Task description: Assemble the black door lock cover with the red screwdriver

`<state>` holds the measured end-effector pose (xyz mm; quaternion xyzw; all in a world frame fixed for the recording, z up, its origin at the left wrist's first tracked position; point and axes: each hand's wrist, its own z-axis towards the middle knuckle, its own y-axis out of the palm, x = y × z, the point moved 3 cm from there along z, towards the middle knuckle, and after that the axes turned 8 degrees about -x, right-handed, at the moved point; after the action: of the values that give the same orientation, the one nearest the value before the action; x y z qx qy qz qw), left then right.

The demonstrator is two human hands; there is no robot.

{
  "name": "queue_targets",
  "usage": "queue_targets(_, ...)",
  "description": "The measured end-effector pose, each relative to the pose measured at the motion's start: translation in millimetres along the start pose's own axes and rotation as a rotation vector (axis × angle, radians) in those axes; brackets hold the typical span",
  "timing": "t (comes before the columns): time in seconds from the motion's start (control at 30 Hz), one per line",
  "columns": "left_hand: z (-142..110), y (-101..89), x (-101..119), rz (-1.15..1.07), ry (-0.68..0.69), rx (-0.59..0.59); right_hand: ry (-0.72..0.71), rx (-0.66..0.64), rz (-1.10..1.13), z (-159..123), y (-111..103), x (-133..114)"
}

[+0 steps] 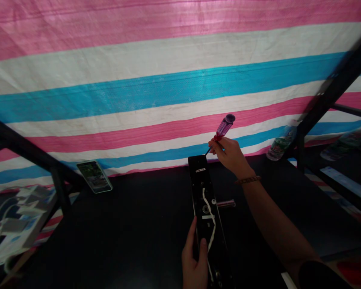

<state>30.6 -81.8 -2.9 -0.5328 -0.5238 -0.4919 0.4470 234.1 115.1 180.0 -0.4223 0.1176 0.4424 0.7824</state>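
Note:
My right hand [228,154] pinches a screwdriver [224,127] low on its purple-red clear handle. The thin shaft slants down, and its tip meets the far right corner of a long black panel [198,176]. A white cable, a pale label and small screw holes show on the panel's face. My left hand [195,257] wraps around the panel's near left side, thumb on top and fingers along the edge. Just right of the panel lies a second clear pinkish handle [227,204], partly hidden by the panel.
The black table [132,224] backs onto a striped pink, white and blue sheet [156,92]. A phone [94,176] leans at the back left. A plastic bottle [281,142] stands at the back right, near a dark metal frame [333,92]. White boxes and cables [21,220] lie far left.

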Motion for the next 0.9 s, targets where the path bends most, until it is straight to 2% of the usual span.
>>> queue_targets(0.9, 0.3, 1.7, 4.8, 0.0, -0.003, 0.021, -0.024, -0.006, -0.043, -0.6, 3.2, -0.4)
